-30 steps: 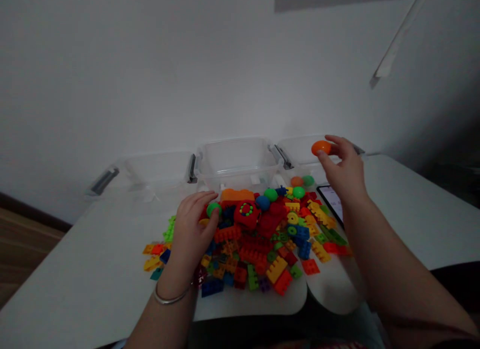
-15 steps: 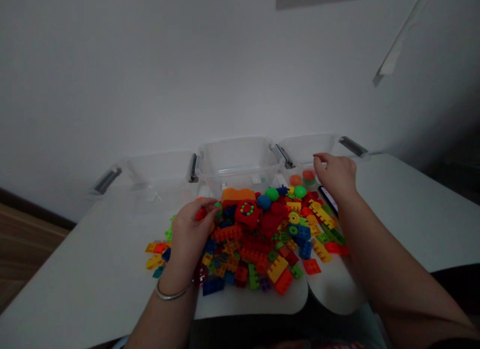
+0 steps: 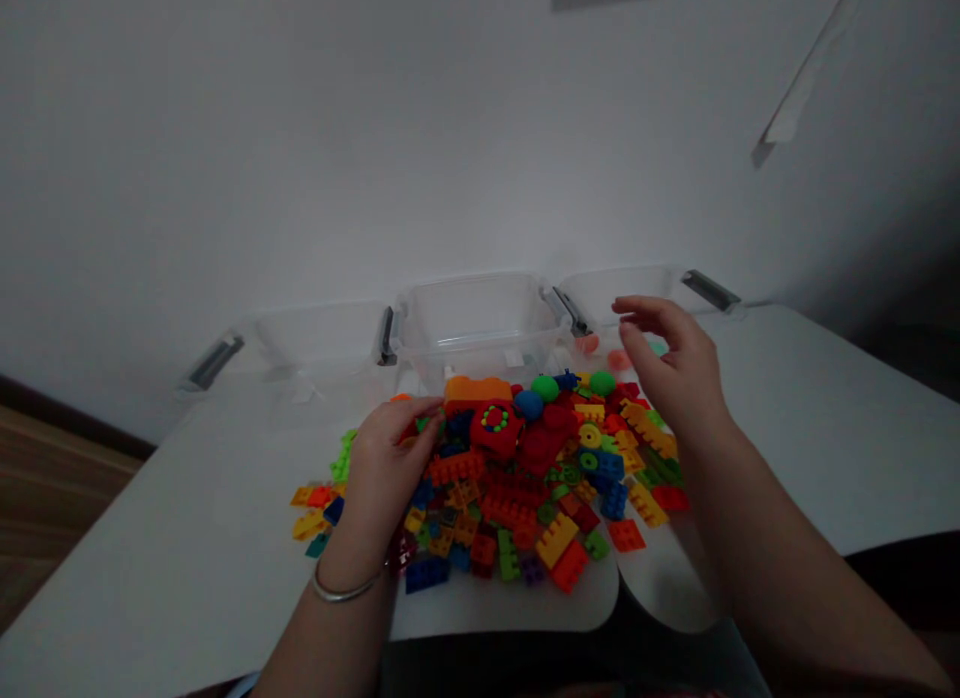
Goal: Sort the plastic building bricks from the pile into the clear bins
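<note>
My left hand, with a metal bangle at its wrist, is at the left side of a heap of plastic bricks. Its thumb and fingers are closed round a green ball, mostly hidden by them. My right hand hovers at the front of the right clear bin, fingers spread and holding nothing. Behind the bin's front wall show orange-red balls and a pale green ball. On the heap lie a blue ball, green balls and a red cube with beads.
A middle clear bin and a left clear bin, with grey latches, stand along the wall behind the heap. Everything rests on white tabletops, with a gap between their rounded front corners. A wooden surface is at far left.
My right hand has spread its fingers and drawn slightly nearer. The balls in the right bin have shifted, and a green one now shows farther right. My left hand stays nearly in place, fingers closing more.
</note>
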### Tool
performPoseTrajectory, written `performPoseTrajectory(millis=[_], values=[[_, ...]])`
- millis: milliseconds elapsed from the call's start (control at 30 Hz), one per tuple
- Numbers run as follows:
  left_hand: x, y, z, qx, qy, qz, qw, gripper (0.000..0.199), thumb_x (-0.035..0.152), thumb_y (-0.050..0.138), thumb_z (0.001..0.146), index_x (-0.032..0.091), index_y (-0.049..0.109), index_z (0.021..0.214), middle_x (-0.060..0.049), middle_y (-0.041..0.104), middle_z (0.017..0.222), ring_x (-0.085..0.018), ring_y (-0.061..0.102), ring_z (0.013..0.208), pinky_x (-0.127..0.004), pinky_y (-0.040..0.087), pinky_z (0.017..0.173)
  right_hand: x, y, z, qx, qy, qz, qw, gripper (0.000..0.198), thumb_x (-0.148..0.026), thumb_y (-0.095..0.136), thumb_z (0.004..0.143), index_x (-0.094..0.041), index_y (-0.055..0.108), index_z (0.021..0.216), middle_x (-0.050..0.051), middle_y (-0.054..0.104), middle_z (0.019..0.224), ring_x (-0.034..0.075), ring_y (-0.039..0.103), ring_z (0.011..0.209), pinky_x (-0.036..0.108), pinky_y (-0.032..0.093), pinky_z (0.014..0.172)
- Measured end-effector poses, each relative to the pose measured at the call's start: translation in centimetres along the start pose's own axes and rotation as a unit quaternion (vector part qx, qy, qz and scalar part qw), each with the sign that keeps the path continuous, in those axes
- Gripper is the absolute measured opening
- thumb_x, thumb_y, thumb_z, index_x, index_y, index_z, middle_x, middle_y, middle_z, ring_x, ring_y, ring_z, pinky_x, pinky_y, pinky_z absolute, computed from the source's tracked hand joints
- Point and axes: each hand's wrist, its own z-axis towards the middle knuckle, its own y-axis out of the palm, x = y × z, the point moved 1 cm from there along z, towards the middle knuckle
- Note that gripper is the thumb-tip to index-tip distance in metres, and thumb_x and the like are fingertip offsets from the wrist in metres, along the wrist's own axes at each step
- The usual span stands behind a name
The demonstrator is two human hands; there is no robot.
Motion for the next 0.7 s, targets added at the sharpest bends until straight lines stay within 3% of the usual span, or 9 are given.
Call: performPoseTrajectory(millis=[100,300,700], values=[[0.1,0.1,0.1,-0.007,0.017,-0.003,1.0,0.017,0.027,0.058,0.089,0.022,0.072,0.096,-0.004,0.075,0.088,-0.019,0.068,0.082,-0.032,0.056,0.079,-1.9,1.2,-1.3,-0.09,-0.056,0.024,0.994,0.025,-0.03,0.054,0.087,-0.023,0.066,0.108,0.007,0.071,0.104,0.024,0.065,0.096,0.043,0.051,0.089],[0.1,0.1,0.3,-0.03,0.028,0.001,0.999,0.019,0.028,0.055,0.089,0.022,0.071,0.095,-0.004,0.074,0.086,-0.019,0.068,0.081,-0.033,0.055,0.078,-2.7,4.2,-3.6,-0.248,-0.125,0.0,0.961,0.029,-0.02,0.059,0.084,-0.023,0.067,0.112,0.007,0.07,0.115,0.026,0.059,0.111,0.05,0.046,0.101],[0.0,0.3,0.5,-0.026,0.063,0.011,0.998,0.018,0.027,0.055,0.089,0.021,0.072,0.095,-0.005,0.074,0.09,-0.022,0.066,0.091,-0.04,0.053,0.088,-1.7,5.7,-5.1,-0.294,-0.104,-0.011,0.95,0.041,-0.016,0.057,0.083,-0.02,0.062,0.123,0.007,0.068,0.122,0.028,0.049,0.126,0.053,0.041,0.108]])
